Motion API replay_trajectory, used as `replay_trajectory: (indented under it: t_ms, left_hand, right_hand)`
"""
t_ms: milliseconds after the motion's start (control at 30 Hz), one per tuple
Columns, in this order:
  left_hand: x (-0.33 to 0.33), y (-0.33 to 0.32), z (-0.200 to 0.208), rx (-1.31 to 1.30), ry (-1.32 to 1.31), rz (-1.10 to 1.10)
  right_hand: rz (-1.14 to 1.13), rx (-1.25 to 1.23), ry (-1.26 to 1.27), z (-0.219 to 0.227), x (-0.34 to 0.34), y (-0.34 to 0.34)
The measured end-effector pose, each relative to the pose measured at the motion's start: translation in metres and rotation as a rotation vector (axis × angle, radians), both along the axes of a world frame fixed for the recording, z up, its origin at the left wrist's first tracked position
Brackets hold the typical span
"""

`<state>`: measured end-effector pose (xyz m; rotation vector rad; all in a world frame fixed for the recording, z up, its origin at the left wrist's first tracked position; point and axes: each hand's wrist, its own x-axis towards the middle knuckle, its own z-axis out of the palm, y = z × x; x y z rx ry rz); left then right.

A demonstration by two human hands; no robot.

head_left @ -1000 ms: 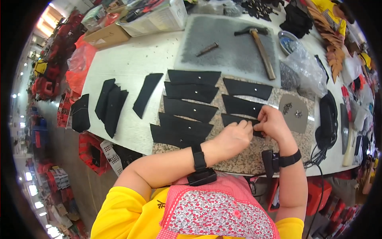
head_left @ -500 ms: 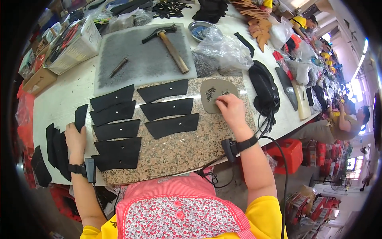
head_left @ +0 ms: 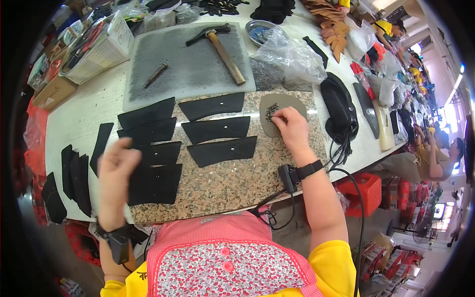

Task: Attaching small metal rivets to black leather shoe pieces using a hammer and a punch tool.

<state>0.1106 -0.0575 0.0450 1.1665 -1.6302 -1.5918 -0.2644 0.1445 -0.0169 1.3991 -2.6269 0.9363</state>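
On the right of the granite slab (head_left: 217,188) lies a tan pad (head_left: 268,129) with a small heap of dark metal studs (head_left: 270,112). My right hand (head_left: 293,127) is over this pad, thumb and fingertips pinched together beside the heap; whatever is between them is too small to make out. Blurred by motion, my left hand (head_left: 117,173) hangs near the left column of black pieces, its fingers smeared. Several curved black pieces, such as this black piece (head_left: 221,151), lie in two columns, most showing a small shiny stud. One plain black strip (head_left: 102,143) lies beyond my left hand.
A grey board (head_left: 183,84) behind the slab bears a wooden-handled hammer (head_left: 225,57) and a metal punch (head_left: 156,75). More black pieces (head_left: 75,178) lie at far left. A white basket (head_left: 106,52), a plastic bag (head_left: 292,54) and a black pouch (head_left: 338,106) surround the work area.
My left hand has let go of the plain black strip and moved right, toward the left column. My right hand stays pinched at the tan pad. The whole view has shifted slightly.
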Motion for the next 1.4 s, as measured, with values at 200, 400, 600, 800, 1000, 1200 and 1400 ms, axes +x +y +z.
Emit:
replay_trajectory:
  t_ms: [200, 400, 600, 800, 1000, 1200, 1400]
  left_hand:
    - [-0.066, 0.069, -0.022, 0.630, 0.301, -0.276]
    - [-0.093, 0.083, -0.026, 0.650, 0.230, -0.336]
    - [-0.094, 0.091, -0.029, 0.566, 0.246, -0.345]
    - [-0.095, 0.096, -0.025, 0.531, 0.236, -0.348]
    - [-0.093, 0.101, -0.031, 0.500, 0.281, -0.331]
    - [-0.092, 0.100, -0.026, 0.471, 0.265, -0.369]
    - [-0.097, 0.105, -0.029, 0.458, 0.296, -0.396]
  right_hand:
    - [0.082, -0.007, -0.053, 0.003, -0.003, 0.003]
    - [0.042, -0.085, -0.268, 0.032, 0.030, 0.002]
    - [0.328, -0.168, -0.324, 0.055, 0.117, 0.009]
    - [0.292, -0.197, -0.283, 0.051, 0.128, 0.008]
    - [0.249, -0.185, -0.370, 0.054, 0.134, 0.007]
    - [0.220, -0.231, -0.336, 0.048, 0.135, 0.008]
    - [0.158, -0.452, -1.176, 0.029, 0.140, 0.011]
